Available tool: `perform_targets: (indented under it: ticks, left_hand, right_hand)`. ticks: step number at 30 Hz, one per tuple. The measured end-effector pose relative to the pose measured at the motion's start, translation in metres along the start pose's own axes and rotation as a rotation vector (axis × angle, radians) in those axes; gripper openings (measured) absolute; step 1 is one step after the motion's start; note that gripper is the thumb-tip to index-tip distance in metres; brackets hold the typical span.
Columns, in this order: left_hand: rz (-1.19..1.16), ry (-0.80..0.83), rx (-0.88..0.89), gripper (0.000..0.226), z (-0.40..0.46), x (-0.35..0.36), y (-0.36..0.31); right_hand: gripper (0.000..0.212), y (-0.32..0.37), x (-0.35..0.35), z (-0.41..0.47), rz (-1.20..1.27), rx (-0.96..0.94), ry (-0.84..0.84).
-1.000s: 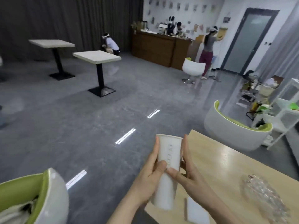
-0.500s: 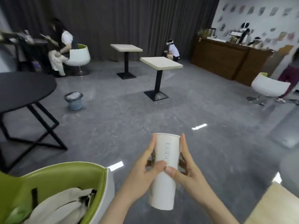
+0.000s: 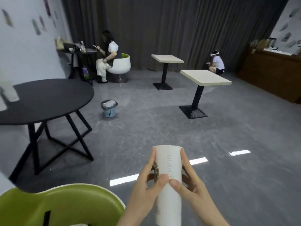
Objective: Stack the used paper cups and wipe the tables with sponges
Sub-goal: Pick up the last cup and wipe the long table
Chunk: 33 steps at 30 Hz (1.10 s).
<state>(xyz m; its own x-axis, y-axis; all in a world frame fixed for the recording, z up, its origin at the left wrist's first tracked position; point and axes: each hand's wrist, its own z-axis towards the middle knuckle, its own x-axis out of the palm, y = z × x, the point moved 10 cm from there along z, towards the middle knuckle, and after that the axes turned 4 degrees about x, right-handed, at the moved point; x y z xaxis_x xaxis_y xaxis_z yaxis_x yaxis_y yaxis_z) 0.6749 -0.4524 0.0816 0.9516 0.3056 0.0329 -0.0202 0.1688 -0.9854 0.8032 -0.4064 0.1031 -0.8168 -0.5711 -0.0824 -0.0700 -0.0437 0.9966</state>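
Note:
A tall stack of white paper cups (image 3: 168, 185) stands upright in front of me, low in the middle of the view, above the grey floor. My left hand (image 3: 146, 190) grips its left side and my right hand (image 3: 189, 185) grips its right side, with both thumbs meeting on the front. A round green logo shows between my left fingers. On the round black table (image 3: 48, 101) at the left, blurred white objects (image 3: 9, 93) stand near its far left edge; I cannot tell what they are.
A green-and-white chair (image 3: 65, 204) sits at the bottom left. A blue waste basket (image 3: 109, 108) stands on the floor beyond the black table. Two square light tables (image 3: 205, 79) stand mid-room. One person sits at the back left and another crouches by the curtain.
The view has swung left: the wooden table and its sponge have left the frame, and the black table and waste basket have come in. Both hands keep the same grip on the cups.

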Motion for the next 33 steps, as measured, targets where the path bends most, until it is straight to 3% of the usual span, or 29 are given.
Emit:
perform_targets:
  ticks: [8,14,23,33]
  left_hand:
    - [-0.059,-0.265,0.020,0.081,0.156,0.002,0.017]
    - [-0.019,-0.545,0.068,0.072,0.233,-0.036,0.016]
    - [-0.011,-0.882,0.088,0.070,0.303,-0.160,0.025]
    - [0.159,-1.045,0.126,0.068,0.390,-0.352,-0.013]
  right_hand:
    - [0.077,0.004,-0.064,0.178,0.033,-0.063,0.156]
    - [0.072,0.013,-0.049,0.297,0.034,-0.080,0.362]
    - [0.071,0.022,0.061,0.444,0.088,-0.079,0.621]
    - [0.071,0.082,0.243,0.606,0.096,-0.174,0.876]
